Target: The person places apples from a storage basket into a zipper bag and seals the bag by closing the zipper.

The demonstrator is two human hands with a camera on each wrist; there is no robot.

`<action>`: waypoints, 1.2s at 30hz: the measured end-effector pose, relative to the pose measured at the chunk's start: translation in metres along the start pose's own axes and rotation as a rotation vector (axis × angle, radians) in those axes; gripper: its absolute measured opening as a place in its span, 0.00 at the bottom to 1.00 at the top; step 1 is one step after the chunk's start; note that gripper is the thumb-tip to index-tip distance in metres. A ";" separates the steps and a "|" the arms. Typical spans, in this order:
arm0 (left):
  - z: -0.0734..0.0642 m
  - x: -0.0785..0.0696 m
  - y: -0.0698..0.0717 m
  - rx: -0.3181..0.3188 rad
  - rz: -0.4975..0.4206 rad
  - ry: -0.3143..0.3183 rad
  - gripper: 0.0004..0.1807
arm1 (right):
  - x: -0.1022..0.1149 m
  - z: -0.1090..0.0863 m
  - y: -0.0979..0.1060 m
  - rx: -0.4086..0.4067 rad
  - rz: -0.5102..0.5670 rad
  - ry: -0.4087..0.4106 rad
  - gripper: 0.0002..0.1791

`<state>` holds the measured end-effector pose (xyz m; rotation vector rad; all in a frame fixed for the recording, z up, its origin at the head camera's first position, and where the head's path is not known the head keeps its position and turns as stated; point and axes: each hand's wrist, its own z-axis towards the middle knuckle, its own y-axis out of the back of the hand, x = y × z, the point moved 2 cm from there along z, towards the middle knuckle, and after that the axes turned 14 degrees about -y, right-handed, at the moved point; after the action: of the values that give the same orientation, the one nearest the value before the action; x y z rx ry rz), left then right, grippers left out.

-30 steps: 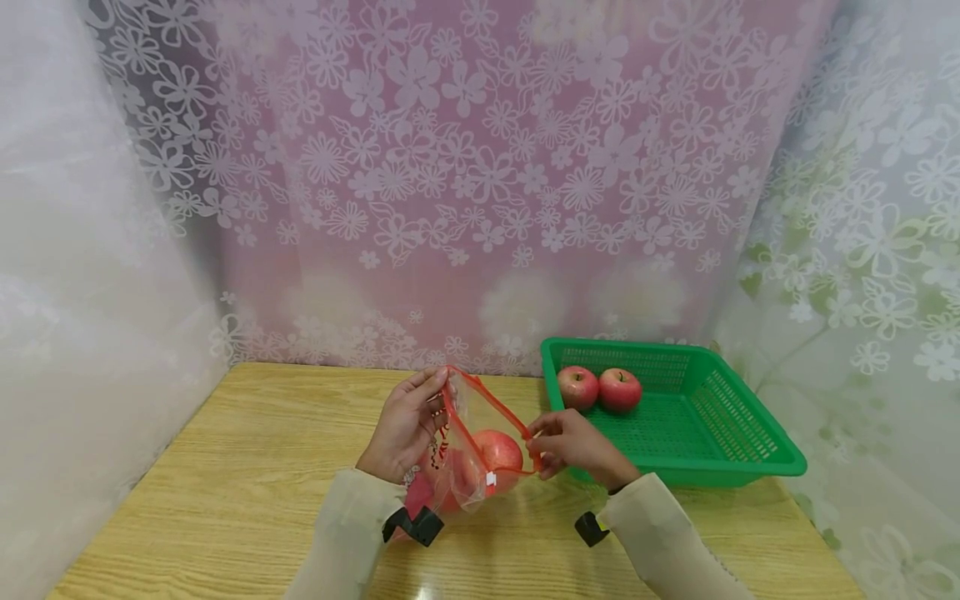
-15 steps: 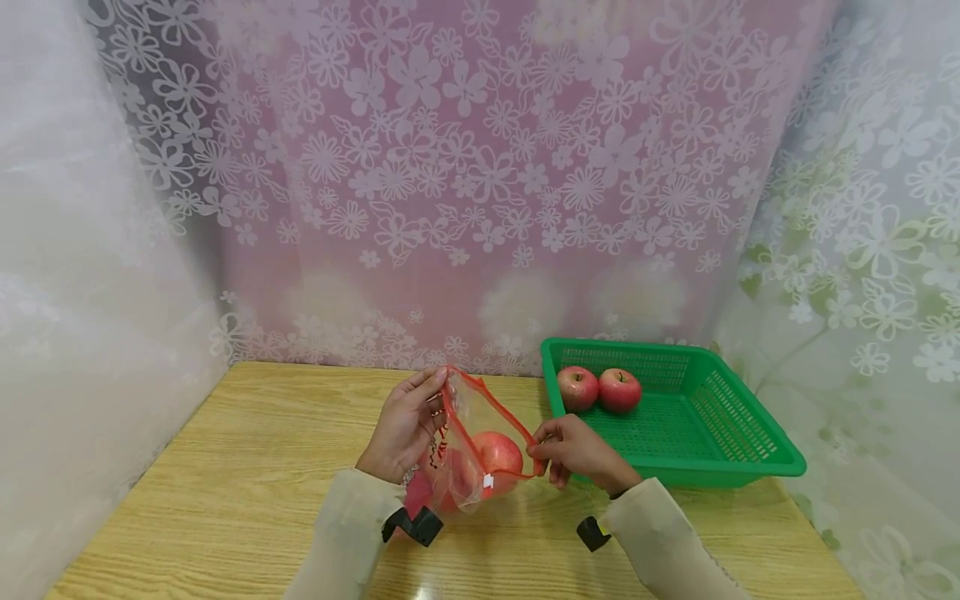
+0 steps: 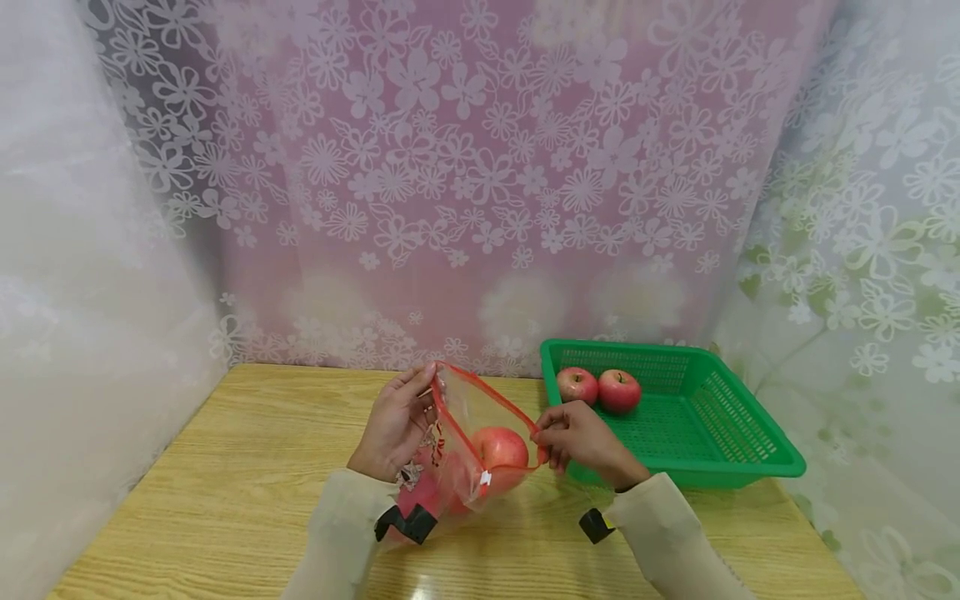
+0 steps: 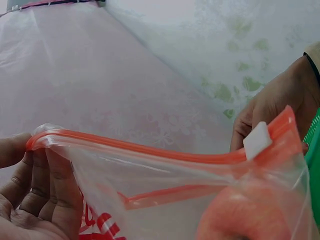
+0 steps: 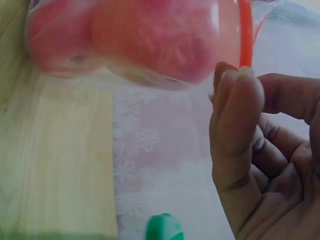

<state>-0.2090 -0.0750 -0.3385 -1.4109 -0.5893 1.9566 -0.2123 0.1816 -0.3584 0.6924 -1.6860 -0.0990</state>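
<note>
A clear zip bag (image 3: 459,417) with an orange-red edge and a white slider (image 4: 257,141) is stretched between my two hands, its mouth spread apart. My left hand (image 3: 392,423) pinches the far left corner of the edge between thumb and fingers. At the near right corner, my right hand (image 3: 583,442) pinches the edge, close to the slider. Inside the bag lies an apple (image 3: 501,448), just below the mouth. The right wrist view shows a second apple (image 5: 60,42) beside it through the plastic. Red printing (image 4: 107,225) marks the bag's side near my left hand.
A green basket (image 3: 750,477) stands at the right, just behind my right hand. Two apples, a left one (image 3: 577,386) and a right one (image 3: 619,392), sit in its left end. The wooden table (image 3: 202,483) meets a pink flowered curtain (image 3: 480,208) at the back.
My left hand has shifted slightly left with its corner of the bag. My right hand has moved slightly right and regripped the edge, so the mouth is stretched wider.
</note>
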 end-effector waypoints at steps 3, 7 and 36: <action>0.000 -0.004 0.000 0.003 -0.004 -0.017 0.16 | 0.007 -0.002 0.004 -0.023 0.006 0.007 0.07; 0.001 -0.008 0.001 0.002 0.006 -0.038 0.16 | 0.018 -0.005 0.010 -0.045 -0.012 0.008 0.07; 0.001 -0.024 0.004 -0.008 -0.074 -0.087 0.14 | 0.101 -0.019 0.046 -0.187 -0.074 0.079 0.07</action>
<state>-0.2060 -0.0950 -0.3247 -1.2955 -0.6800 1.9659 -0.2193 0.1755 -0.2464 0.6104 -1.5533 -0.2754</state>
